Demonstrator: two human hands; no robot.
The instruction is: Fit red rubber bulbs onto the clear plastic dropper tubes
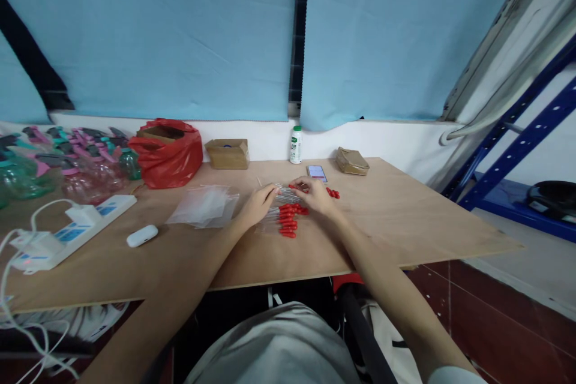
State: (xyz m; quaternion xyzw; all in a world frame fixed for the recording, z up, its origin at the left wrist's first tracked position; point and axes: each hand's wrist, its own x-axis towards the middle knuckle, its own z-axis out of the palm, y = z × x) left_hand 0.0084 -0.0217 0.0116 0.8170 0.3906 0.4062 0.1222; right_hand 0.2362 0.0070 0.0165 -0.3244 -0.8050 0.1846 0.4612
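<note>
My left hand [260, 204] and my right hand [316, 193] are close together over the middle of the table, fingers pinched. At the right fingertips shows the red end of a thin dropper; a pale thin tip sticks out beyond the left fingers, seemingly the same dropper. Fingers hide most of it. Between and below the hands lie several red-ended droppers [288, 223] with slim clear stems, some on a clear bag. More stems [287, 195] lie just behind, and further red bulbs [333, 193] show right of the right hand.
Clear plastic bags [204, 206] lie left of my hands. Further left are a white earbud case [142, 236], a power strip [74, 233], a red bag [173, 159] and spray bottles [96, 171]. Behind stand a cardboard box [228, 155], white bottle [296, 147], phone [317, 173] and brown package [351, 161].
</note>
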